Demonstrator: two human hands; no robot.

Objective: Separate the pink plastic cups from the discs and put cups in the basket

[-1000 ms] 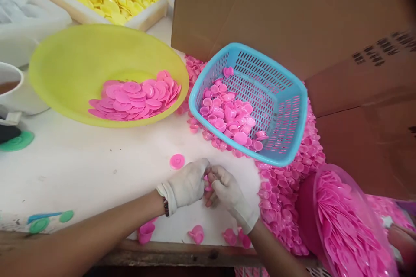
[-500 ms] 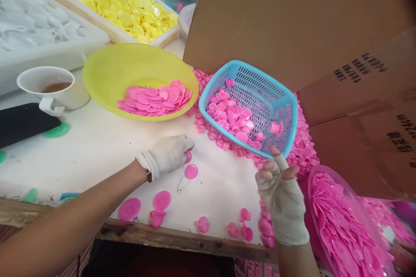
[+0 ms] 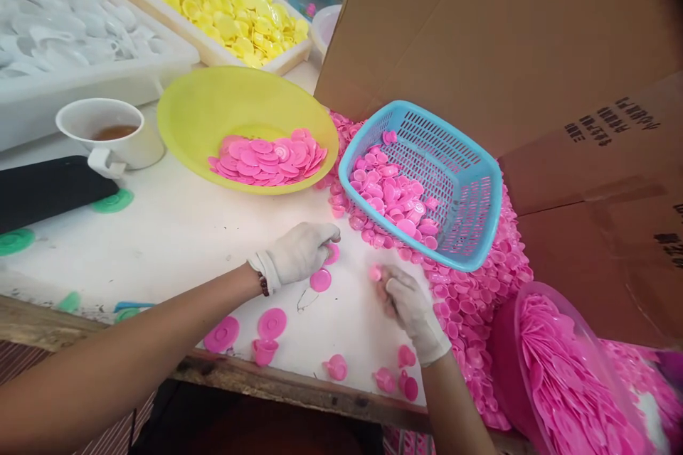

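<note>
Both my hands wear white fingerless gloves over a white table (image 3: 176, 242). My left hand (image 3: 299, 254) is curled, its fingertips pinching a flat pink disc (image 3: 331, 254); a second pink disc (image 3: 320, 280) lies just below it. My right hand (image 3: 408, 302) is down on the table with its fingers closed on a small pink cup piece (image 3: 376, 273). A blue mesh basket (image 3: 469, 227) holding pink cup pieces sits beyond my right hand. A yellow-green bowl (image 3: 213, 114) of pink discs stands beyond my left hand.
Loose pink discs and cups (image 3: 272, 323) lie near the table's wooden front edge. A heap of pink cups (image 3: 469, 306) spreads under the basket. A pink tub (image 3: 565, 377) is at right, cardboard boxes (image 3: 480, 28) behind, a mug (image 3: 107, 131), a black phone (image 3: 48, 188), and trays of yellow pieces (image 3: 224, 0) at left.
My right hand let a pink piece fly into the basket, then dropped back to the table and closed on another cup piece. My left hand stayed curled on a disc. The camera shifted.
</note>
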